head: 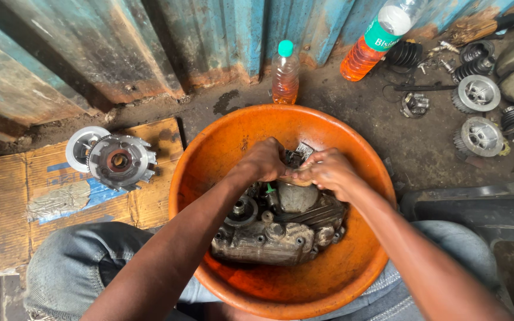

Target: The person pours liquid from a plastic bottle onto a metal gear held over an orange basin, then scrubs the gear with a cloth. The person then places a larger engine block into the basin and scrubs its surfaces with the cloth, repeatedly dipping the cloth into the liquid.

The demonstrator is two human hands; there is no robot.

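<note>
A: What lies at nine o'clock?

B: A clutch hub [120, 160] on a silver plate [80, 146], resting on cardboard [7, 202] that keeps them off the dirty floor [388, 137].

A: And the middle?

B: An orange basin [352, 267] between the knees holds a greasy engine case [278, 229], likely so drips stay inside. The left hand [264, 159] and right hand [327, 172] are both closed on a small metal part [297, 156] at the case's twelve o'clock end, meeting there to work it.

A: Beyond?

B: Two bottles of orange liquid, one upright [285, 74], one leaning [376, 41], at twelve and one o'clock. Gears [478, 93] lie at two o'clock.
</note>
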